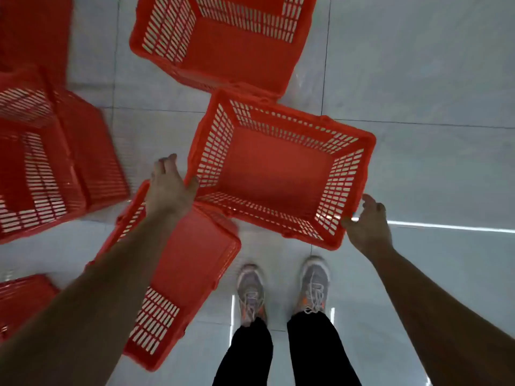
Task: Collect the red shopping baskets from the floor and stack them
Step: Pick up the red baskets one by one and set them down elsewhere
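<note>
Several red slotted shopping baskets lie on a pale tiled floor. An upright empty basket (pixel 278 168) sits just ahead of my feet. My left hand (pixel 168 188) is at its left rim with the fingers spread and the thumb touching the rim. My right hand (pixel 367 221) is at its right corner, fingers apart, thumb against the rim. Another basket (pixel 192 263) lies tipped under my left forearm. One more upright basket (pixel 231 43) stands further ahead. More baskets (pixel 53 162) sit nested on their side at the left.
My two grey trainers (pixel 284 288) and black trouser legs stand just behind the middle basket. Part of another red basket (pixel 22 299) shows at the lower left edge. Bare tiled floor (pixel 432 107) stretches to the right.
</note>
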A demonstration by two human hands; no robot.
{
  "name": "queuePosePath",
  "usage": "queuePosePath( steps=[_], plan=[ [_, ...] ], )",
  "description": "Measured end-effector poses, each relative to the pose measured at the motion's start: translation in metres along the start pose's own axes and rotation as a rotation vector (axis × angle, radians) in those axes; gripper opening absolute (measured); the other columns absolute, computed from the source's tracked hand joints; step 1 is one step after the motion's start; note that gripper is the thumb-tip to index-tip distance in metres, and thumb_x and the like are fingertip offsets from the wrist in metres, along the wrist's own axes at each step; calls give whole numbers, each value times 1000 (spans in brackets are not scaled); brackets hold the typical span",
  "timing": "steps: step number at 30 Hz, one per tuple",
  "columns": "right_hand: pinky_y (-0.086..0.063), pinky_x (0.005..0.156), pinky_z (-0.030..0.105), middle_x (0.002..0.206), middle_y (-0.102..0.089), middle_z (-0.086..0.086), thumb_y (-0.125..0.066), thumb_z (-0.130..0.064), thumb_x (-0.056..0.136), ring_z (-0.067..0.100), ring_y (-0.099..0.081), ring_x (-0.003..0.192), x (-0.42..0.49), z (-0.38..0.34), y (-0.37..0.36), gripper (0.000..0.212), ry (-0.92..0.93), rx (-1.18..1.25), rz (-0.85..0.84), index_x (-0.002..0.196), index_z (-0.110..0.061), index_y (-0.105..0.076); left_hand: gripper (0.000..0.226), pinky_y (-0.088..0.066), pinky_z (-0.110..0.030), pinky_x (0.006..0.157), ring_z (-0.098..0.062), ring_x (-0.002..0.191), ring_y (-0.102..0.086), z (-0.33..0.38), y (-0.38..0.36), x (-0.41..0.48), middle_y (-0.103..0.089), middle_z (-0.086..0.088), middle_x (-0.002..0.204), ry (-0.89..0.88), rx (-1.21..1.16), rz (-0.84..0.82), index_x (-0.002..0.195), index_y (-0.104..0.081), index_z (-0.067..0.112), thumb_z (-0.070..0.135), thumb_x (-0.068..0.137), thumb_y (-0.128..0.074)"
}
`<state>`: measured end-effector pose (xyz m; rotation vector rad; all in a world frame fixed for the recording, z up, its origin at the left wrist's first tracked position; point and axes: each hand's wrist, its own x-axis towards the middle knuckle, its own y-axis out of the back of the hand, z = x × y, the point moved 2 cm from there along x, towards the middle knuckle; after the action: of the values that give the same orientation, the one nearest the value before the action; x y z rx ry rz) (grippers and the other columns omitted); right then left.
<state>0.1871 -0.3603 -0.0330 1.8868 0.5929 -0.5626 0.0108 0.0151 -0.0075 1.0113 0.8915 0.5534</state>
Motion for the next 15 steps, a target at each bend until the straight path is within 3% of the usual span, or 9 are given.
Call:
queuePosePath(
  steps=[2,5,8,11,15],
  plan=[
    [-49,88,54,129,-49,18,-69,-27,82,41,-56,112,20,10,-20,70,-3,53,132,143,-17,-36,74,-38,-53,106,-43,129,-43,-8,-30,25,-43,-21,142,16,-1,62,147,-33,8,37,85,-63],
    [-49,93,55,137,-52,13,-58,-18,86,38,-57,118,42,23,-51,70,-5,212,167,146,-23,-25,75,-37,-53,106,-47,128,-44,-24,-74,55,-47,-27,140,70,18,4,149,-28,6,33,88,-62],
    [-47,93,46,133,-59,11,-48,-8,88,36,-60,116,52,33,-62,68,-12,287,239,146,-30,-20,56,-44,-52,96,-51,115,-55,-29,-97,66,-57,-32,127,160,9,-44,141,-36,8,28,92,-57],
    [-46,95,44,136,-57,10,-46,-6,90,34,-58,119,49,27,-54,67,15,290,291,149,-27,-21,34,-45,-51,91,-50,108,-57,-26,-90,66,-61,-32,117,154,-28,51,125,-51,2,19,95,-51],
    [-47,94,48,135,-58,10,-51,-16,95,36,-59,117,34,1,-7,60,0,274,350,149,-22,-28,32,-45,-42,92,-43,108,-60,-8,-42,45,-66,-27,114,108,-172,139,123,-60,1,14,94,-58]
  ],
)
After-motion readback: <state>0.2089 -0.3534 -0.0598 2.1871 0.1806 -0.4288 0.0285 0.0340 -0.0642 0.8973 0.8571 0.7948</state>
